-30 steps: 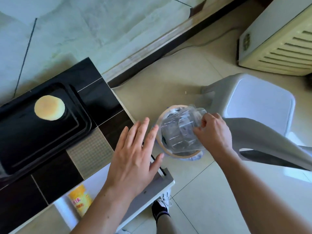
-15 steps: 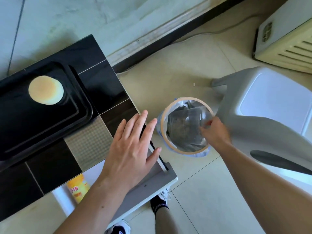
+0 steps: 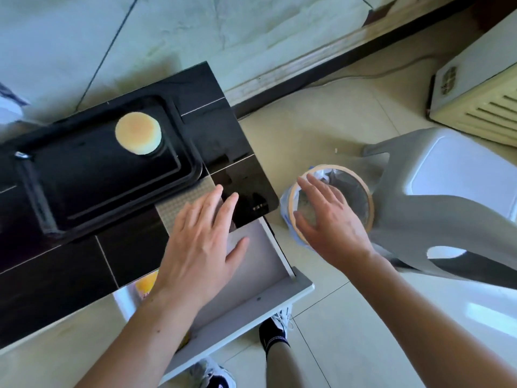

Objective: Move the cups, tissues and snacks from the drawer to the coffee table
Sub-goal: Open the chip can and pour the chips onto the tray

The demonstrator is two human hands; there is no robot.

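Observation:
A round pale-yellow pastry [image 3: 138, 133] lies on a black tray [image 3: 56, 219] on the black coffee table [image 3: 204, 93]. Below the table's near edge the white drawer [image 3: 251, 301] stands pulled out; a yellow snack pack [image 3: 147, 282] shows at its left, mostly hidden by my arm. My left hand [image 3: 200, 247] hovers flat and empty over the drawer and table edge, fingers spread. My right hand [image 3: 330, 222] is empty with fingers apart, above the rim of a small waste bin [image 3: 361, 189] lined with a plastic bag.
A grey plastic stool [image 3: 447, 197] stands right of the bin. A cream appliance with vents [image 3: 481, 96] sits at the far right by the wall. My feet in sneakers [image 3: 275, 329] are under the drawer front. Tiled floor lies around.
My right hand dropped the clear plastic packaging into the bin and has drawn back, now empty. My left hand stayed flat over the drawer. The view shifted, so more of the drawer shows.

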